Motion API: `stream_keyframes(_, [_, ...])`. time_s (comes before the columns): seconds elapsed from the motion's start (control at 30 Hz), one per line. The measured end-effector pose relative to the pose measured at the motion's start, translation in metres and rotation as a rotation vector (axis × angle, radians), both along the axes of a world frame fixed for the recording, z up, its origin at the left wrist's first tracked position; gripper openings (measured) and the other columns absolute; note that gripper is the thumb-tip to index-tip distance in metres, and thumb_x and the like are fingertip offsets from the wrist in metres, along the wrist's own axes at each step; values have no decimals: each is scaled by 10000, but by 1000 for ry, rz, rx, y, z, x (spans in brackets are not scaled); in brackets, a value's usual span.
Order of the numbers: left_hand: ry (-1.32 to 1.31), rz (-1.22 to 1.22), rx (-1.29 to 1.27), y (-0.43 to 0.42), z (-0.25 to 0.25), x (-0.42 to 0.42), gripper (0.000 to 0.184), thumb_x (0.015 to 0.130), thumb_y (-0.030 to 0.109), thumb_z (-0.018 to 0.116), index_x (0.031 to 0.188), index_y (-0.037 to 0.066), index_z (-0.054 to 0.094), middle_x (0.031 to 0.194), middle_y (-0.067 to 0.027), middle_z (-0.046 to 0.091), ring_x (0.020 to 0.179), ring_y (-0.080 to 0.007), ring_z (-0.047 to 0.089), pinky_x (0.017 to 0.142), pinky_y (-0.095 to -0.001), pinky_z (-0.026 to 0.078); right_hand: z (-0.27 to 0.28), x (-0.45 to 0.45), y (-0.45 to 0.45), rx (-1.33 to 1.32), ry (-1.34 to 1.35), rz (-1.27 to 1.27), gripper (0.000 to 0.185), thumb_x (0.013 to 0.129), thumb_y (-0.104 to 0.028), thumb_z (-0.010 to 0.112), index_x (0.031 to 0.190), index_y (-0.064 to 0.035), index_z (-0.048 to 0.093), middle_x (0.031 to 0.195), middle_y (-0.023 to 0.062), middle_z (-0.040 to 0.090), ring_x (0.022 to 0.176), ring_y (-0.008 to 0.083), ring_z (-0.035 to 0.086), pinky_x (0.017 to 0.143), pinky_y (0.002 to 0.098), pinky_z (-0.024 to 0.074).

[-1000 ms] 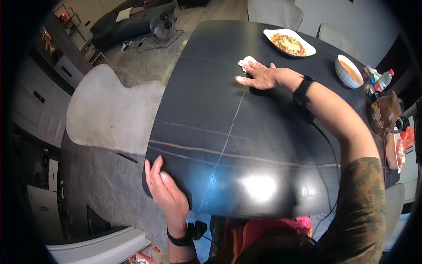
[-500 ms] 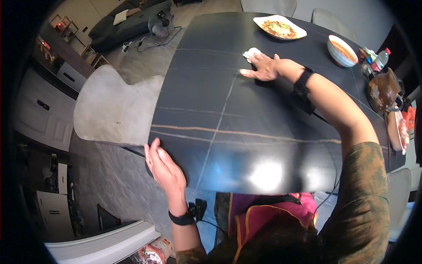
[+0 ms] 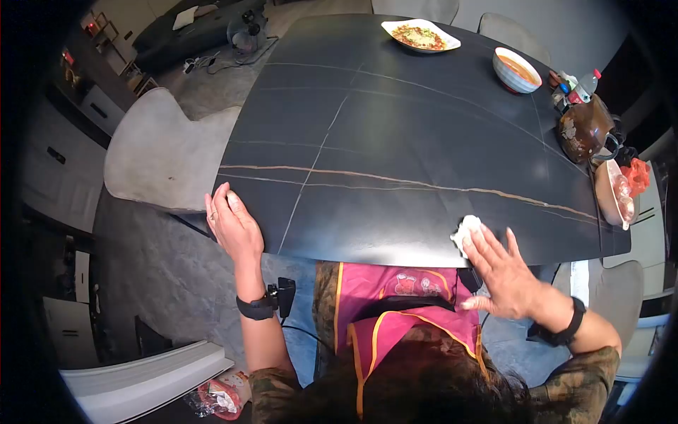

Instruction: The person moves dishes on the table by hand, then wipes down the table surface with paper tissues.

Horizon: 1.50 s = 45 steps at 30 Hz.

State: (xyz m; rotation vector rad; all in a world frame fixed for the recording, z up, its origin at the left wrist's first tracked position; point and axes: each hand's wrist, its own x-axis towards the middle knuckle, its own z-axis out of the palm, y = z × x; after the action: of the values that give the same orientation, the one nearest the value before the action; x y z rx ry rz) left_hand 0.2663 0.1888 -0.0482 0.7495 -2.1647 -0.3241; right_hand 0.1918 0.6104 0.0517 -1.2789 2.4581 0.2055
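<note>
A crumpled white tissue or cloth [image 3: 466,234] lies on the near edge of the dark table [image 3: 367,134], under the fingertips of my right hand [image 3: 500,272]. That hand is flat with its fingers spread and its thumb out to the left, past the table's edge. My left hand [image 3: 235,225] rests against the table's near left corner, holding nothing, its fingers extended and slightly apart. Both wrists wear black bands.
A plate of food [image 3: 421,37] and a bowl of reddish soup [image 3: 517,70] stand at the far side. On the right are a bottle [image 3: 583,86], a brown pot [image 3: 583,131] and a long dish [image 3: 613,194]. A pale chair [image 3: 166,159] stands left.
My right hand has come from the table's far part to its near right edge, the white tissue or cloth moving with it. My left hand stays at the corner while the view has shifted.
</note>
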Motion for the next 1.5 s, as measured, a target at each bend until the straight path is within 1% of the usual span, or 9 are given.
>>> stream_keyframes(0.23, [-52, 5, 29, 7, 9, -3, 329, 990, 215, 369, 1208, 34, 537, 1238, -141, 563, 1289, -372, 383, 1057, -446, 278, -3, -105, -66, -56, 2, -6, 908, 860, -691, 354, 1461, -34, 176, 1517, 213, 155, 1422, 340, 105, 1098, 613, 103])
stream_keyframes(0.37, [-46, -3, 46, 9, 12, -5, 330, 992, 200, 364, 1204, 17, 538, 1232, -139, 565, 1293, -369, 381, 1052, -442, 280, -7, -197, -136, -2, -73, -88, 946, 844, -763, 198, 1478, -64, 137, 1537, 174, 111, 1430, 309, 69, 1104, 608, 86])
stream_keyframes(0.6, [-65, -45, 104, 8, 17, -10, 331, 996, 164, 348, 1202, -23, 527, 1229, -162, 558, 1284, -386, 382, 1050, -449, 284, -18, -331, -245, 38, -9, -281, 1021, 780, -834, 195, 1492, -108, 95, 1554, 125, 76, 1436, 291, 50, 1081, 632, 128])
stream_keyframes(0.7, [-72, -46, 141, 9, 21, -11, 331, 996, 162, 347, 1202, -24, 527, 1229, -163, 558, 1283, -379, 387, 1048, -445, 289, -23, -367, -270, -36, 22, -293, 1066, 762, -846, 244, 1479, -62, 147, 1522, 203, 145, 1420, 319, 123, 1141, 439, 180])
stream_keyframes(0.77, [-73, -39, 137, 7, 20, -10, 326, 993, 163, 354, 1199, -19, 530, 1225, -161, 561, 1283, -378, 388, 1049, -444, 290, -25, -378, -280, -26, 40, -361, 1073, 759, -849, 250, 1478, -59, 150, 1528, 179, 153, 1425, 292, 118, 1142, 434, 179])
stream_keyframes(0.9, [-78, -26, 102, 4, 16, -8, 314, 985, 167, 373, 1192, 0, 540, 1215, -154, 570, 1279, -378, 396, 1050, -447, 289, -25, -358, -270, -47, 90, -409, 1049, 754, -850, 270, 1484, -104, 163, 1537, 150, 148, 1420, 278, 159, 1126, 504, 190])
stream_keyframes(0.93, [-61, -17, 102, 4, 14, -8, 309, 980, 177, 386, 1190, 17, 545, 1209, -153, 572, 1272, -385, 402, 1050, -447, 291, -28, -351, -264, -46, 114, -397, 1061, 740, -864, 259, 1481, -110, 178, 1535, 143, 162, 1417, 287, 168, 1099, 571, 194])
stream_keyframes(1.17, [-59, 7, 40, 3, 8, -5, 324, 989, 220, 379, 1196, 36, 546, 1207, -164, 572, 1264, -379, 410, 1045, -444, 304, -13, -243, -159, 25, 20, -250, 969, 836, -772, 223, 1479, -53, 133, 1542, 182, 72, 1435, 299, 35, 1104, 596, 100])
stream_keyframes(1.5, [-64, 20, -12, -1, 0, -1, 385, 1002, 308, 351, 1186, 46, 565, 1180, -175, 593, 1265, -378, 407, 1037, -436, 320, -20, -23, 5, -127, 170, -168, 934, 815, -642, 505, 1436, 0, 230, 1498, 227, 201, 1410, 354, 153, 1085, 624, 123])
